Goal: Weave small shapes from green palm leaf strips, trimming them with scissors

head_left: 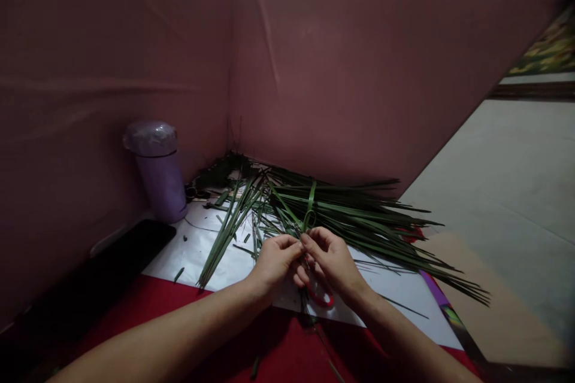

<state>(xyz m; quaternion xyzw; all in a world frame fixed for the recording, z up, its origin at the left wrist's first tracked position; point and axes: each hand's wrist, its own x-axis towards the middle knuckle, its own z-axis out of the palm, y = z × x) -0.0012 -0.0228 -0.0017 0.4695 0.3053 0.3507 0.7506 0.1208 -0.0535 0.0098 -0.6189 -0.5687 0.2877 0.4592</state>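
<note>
My left hand [275, 260] and my right hand [331, 260] meet over a white sheet [188, 248], fingers pinched together on a thin green leaf strip [309, 206] that rises as a loop toward a bundle of long green leaves [359, 212]. A strip is tied round that bundle. Red-handled scissors [321, 298] lie under my right hand. Loose green leaves [229, 227] fan out to the left of my hands.
A lilac flask [159, 170] stands at the back left against a pink screen [314, 72]. A black phone [121, 248] lies beside it. A red cloth [148, 311] covers the near table. The table's edge [449, 311] runs on the right, floor beyond.
</note>
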